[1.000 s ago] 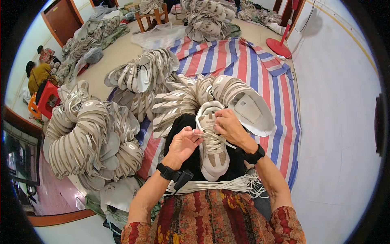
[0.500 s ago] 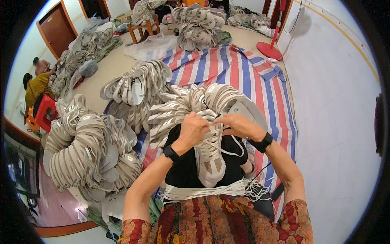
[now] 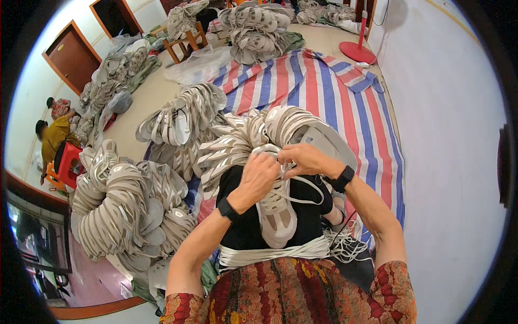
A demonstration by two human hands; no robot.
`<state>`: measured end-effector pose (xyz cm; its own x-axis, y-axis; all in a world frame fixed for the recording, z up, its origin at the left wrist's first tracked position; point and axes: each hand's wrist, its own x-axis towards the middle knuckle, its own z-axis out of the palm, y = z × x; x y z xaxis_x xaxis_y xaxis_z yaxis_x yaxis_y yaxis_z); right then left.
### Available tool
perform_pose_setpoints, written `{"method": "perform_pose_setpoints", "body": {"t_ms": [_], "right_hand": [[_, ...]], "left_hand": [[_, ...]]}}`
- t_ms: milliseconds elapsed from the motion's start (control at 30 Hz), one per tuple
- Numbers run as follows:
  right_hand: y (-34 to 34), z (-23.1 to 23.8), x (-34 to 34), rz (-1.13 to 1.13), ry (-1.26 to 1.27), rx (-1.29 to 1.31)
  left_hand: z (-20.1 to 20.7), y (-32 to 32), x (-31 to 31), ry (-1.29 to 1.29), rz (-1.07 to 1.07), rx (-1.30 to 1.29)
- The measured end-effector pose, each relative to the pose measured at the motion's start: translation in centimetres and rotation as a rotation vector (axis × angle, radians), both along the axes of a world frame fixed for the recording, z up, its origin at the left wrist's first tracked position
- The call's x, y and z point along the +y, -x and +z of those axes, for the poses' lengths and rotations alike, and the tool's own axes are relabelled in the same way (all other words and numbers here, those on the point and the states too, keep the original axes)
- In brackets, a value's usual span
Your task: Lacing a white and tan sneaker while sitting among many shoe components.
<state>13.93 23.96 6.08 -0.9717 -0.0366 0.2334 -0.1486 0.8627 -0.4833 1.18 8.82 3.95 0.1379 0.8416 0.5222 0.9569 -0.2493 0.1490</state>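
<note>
The beige sneaker [image 3: 278, 221] lay on the black-clad lap [image 3: 237, 232], long axis running fore and aft, toe aimed back at the wearer [image 3: 294, 291]! Over its far end, left hand [image 3: 260, 174] and right hand [image 3: 308, 160] curled close; what they gripped, I couldn't tell.

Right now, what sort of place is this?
Probably a small shoe workshop: heaps of what look like shoe uppers, a bunch of white laces, and the sneaker in front of you.
</note>
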Motion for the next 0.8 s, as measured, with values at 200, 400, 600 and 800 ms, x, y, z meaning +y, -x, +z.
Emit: {"method": "perform_pose_setpoints", "body": {"t_ms": [200,400,600,800], "right_hand": [[1.0,-0.5,0.6,-0.006,0.18,-0.144],[1.6,0.2,-0.5,-0.02,0.194,-0.106],[-0.3,2.5,-0.7,-0.098,0.269,-0.238],[-5.3,6.3,0.8,-0.194,0.021,-0.228]], "left_hand": [[1.3,8.3,-10.5,0.011,0.722,0.174],[-3.0,12.5,-20.5,0.047,1.063,-0.021],[-5.1,9.5,-16.5,-0.023,0.635,-0.45],[-2.8,5.3,-6.6,0.111,0.13,-0.88]]}}
